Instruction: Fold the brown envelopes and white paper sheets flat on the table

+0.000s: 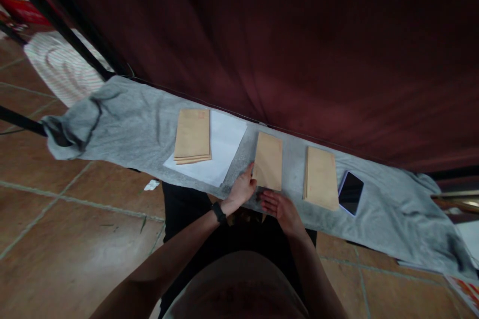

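A brown paper envelope [268, 162] lies upright in front of me on the grey cloth. My left hand [242, 189], with a dark band on the wrist, rests at its lower left edge, index finger and thumb apart and the fingertips against the paper. Just below the bottom edge is my right hand [281, 208], fingers stretched out and turned toward the left hand, holding nothing. To the left, a small stack of brown envelopes [192, 134] sits on white paper [226, 142]. Another stack of envelopes [321, 178] lies to the right.
A phone [351, 193] lies right of the right-hand stack. The grey cloth [138, 119] covers a long narrow surface. Behind it hangs a dark red curtain [299, 50]. Black metal bars [71, 35] stand at the left. A white scrap [151, 185] lies on the tiled floor.
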A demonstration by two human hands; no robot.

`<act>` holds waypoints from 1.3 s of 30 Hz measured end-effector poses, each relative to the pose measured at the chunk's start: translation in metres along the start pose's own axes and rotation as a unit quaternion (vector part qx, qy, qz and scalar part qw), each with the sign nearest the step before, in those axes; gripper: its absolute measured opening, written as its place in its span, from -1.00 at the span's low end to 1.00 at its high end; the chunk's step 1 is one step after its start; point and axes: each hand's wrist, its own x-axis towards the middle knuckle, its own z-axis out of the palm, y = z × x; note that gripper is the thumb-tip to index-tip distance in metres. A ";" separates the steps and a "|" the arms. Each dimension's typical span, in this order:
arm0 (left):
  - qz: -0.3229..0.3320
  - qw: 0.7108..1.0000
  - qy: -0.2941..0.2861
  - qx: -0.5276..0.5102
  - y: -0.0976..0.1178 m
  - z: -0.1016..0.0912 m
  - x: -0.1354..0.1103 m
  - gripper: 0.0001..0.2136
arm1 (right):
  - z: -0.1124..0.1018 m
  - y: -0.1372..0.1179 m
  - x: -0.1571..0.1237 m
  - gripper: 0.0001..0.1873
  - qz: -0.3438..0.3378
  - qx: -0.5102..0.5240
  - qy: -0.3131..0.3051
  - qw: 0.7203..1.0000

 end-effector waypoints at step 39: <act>0.290 0.919 -0.076 0.255 -0.017 0.001 0.014 -0.55 | -0.004 0.018 0.004 -0.47 -0.375 -0.630 0.087 0.674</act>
